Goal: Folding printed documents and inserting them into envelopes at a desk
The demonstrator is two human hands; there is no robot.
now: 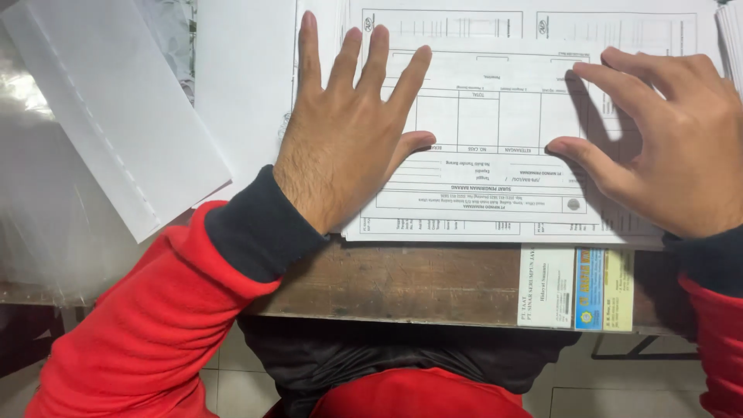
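- Both hands rest on a stack of printed forms (495, 124) at the near edge of a worn wooden table (402, 282).
- Left hand (344, 135) lies flat, fingers spread wide, palm pressing down on the left part of the top sheet.
- Right hand (665, 143) arches over the right part, fingertips touching the paper, thumb and forefinger apart, gripping nothing.
- Red sleeves with dark cuffs cover both wrists.
- Beside the left hand, a blank white sheet (116, 108) lies tilted over clear plastic (39, 209).
- Two small printed cards (576, 288) sit on the table edge just below the forms, near the right wrist.
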